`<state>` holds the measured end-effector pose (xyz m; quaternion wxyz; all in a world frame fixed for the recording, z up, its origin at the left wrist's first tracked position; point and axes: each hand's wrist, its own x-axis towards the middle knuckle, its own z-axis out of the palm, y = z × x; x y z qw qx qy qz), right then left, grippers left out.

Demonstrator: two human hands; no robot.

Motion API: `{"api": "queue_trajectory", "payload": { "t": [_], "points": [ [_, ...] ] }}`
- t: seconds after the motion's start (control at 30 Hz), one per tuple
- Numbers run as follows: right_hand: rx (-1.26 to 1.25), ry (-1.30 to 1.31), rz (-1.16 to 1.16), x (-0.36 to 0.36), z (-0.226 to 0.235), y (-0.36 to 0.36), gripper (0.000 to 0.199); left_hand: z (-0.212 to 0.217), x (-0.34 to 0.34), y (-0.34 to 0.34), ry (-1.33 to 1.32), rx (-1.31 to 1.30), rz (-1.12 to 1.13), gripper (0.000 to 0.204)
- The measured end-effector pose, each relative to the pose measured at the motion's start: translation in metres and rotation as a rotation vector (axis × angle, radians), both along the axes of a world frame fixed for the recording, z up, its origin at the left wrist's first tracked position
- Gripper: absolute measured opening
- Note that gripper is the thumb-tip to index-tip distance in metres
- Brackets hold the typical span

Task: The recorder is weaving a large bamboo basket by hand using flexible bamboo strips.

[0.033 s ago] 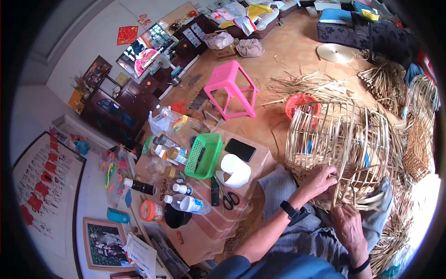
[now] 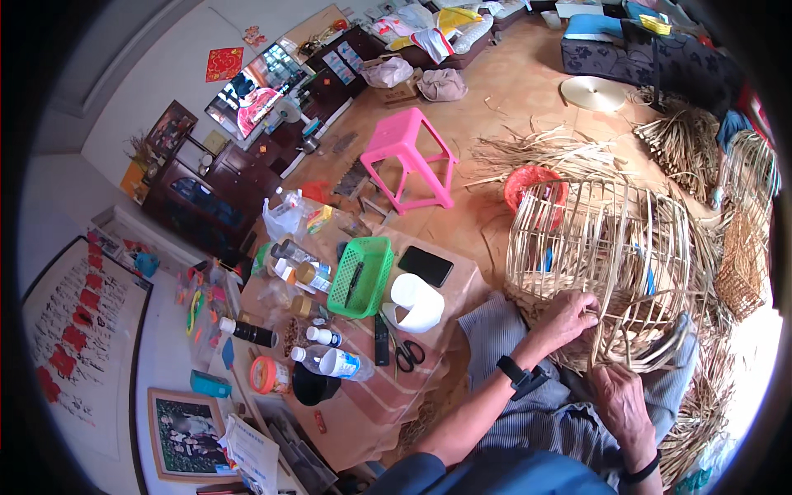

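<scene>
- A half-woven bamboo cage [image 2: 602, 264] is seen lying on its side across the person's lap, its open slats facing upward.
- The left hand [image 2: 569, 318] is placed at the cage's lower left edge; its fingers [image 2: 587, 307] are curled shut around slats of the frame. A dark watch [image 2: 520, 375] is worn on that wrist.
- The right hand [image 2: 619, 400] is set just below the cage's woven base, palm down; whether its fingers are closed on a strip cannot be told, as the tips are hidden by the weave.
- Loose bamboo strips [image 2: 544, 153] are spread on the floor beyond the cage, near a red basket [image 2: 532, 186] that is partly hidden by the frame.
- A pink stool [image 2: 408, 157] is noted on the floor, well apart from both hands.
- To the left, a low counter [image 2: 445, 289] is noted. On it are carried a green basket [image 2: 363, 276], a black phone [image 2: 425, 266], a white tape roll [image 2: 414, 303], scissors [image 2: 408, 355] and several bottles [image 2: 330, 361].
</scene>
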<state>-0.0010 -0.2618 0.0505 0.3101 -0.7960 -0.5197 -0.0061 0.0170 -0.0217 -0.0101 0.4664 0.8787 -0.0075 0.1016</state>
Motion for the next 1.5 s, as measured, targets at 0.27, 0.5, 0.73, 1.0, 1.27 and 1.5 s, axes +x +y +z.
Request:
{"api": "queue_trajectory", "payload": {
  "t": [0.27, 0.5, 0.73, 1.0, 1.27, 1.5],
  "points": [
    [0.483, 2.039, -0.019, -0.026, -0.002, 0.003, 0.024, -0.005, 0.001, 0.002, 0.043, 0.014, -0.015, 0.026],
    [-0.019, 0.66, -0.034, -0.004, 0.027, -0.032, 0.015, -0.003, 0.0, 0.0, 0.033, -0.124, -0.047, 0.021],
    [-0.3, 0.202, -0.251, 0.037, -0.004, -0.088, 0.017, 0.039, -0.001, 0.021, 0.171, -0.054, -0.173, 0.021],
    [-0.217, 0.225, -0.236, 0.056, 0.031, -0.11, 0.023, 0.087, -0.006, 0.013, -0.091, 0.407, -0.027, 0.034],
    [-0.333, 0.134, -0.233, 0.023, 0.063, -0.136, 0.022, 0.099, 0.007, 0.012, -0.119, 0.272, -0.07, 0.031],
    [-0.441, 0.02, -0.806, 0.067, 0.037, -0.157, 0.012, 0.08, 0.005, 0.005, -0.043, 0.216, -0.211, 0.036]
  ]
}}
